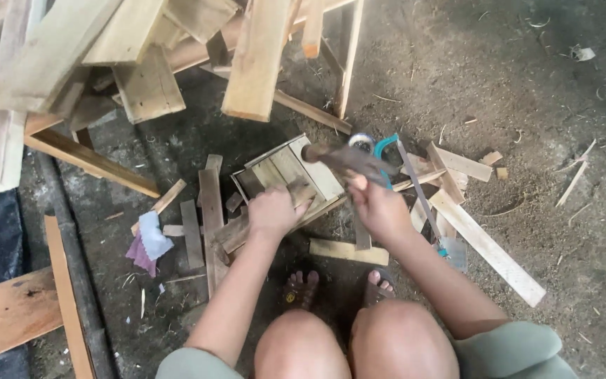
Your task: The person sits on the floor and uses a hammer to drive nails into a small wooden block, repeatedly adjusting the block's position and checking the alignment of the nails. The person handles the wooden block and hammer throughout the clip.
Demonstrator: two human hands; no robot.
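Note:
I squat over a small wooden box frame [285, 168] lying on the dirt floor. My left hand [273, 210] presses down on a dark wood strip [303, 191] laid across the frame's near edge. My right hand [376, 207] grips the handle of a hammer [348, 160], its head blurred above the frame's right side. My knees and sandalled feet show at the bottom.
A pile of pale planks [142, 56] lies at the upper left. Loose wood strips [485, 245] and offcuts are scattered to the right, with a teal-framed hacksaw [415, 186] among them. Folded white and purple sandpaper [150, 242] lies to the left. Sawdust covers the floor.

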